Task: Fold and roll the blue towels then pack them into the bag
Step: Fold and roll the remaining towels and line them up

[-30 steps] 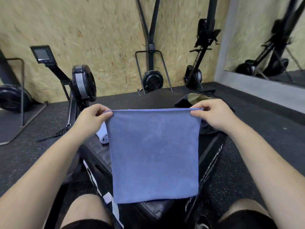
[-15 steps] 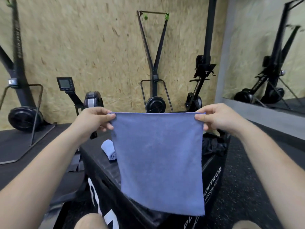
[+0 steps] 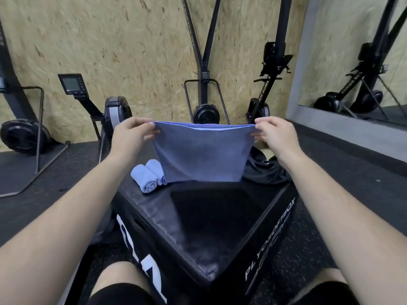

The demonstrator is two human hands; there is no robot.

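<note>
Left hand (image 3: 132, 134) and right hand (image 3: 275, 134) each pinch a top corner of the blue towel (image 3: 199, 157), doubled over and hanging above the black box (image 3: 220, 216). Two rolled towels (image 3: 148, 178) sit just beside it, so laying it down carelessly probably knocks them or skews the fold.

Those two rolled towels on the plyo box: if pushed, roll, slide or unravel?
Probably roll: the rolled towels are cylinders lying loose on the flat top of the box. Likely soft and light; the held towel, similar cloth, hangs limp between left hand and right hand. May loosen: nothing visibly ties them.
</note>
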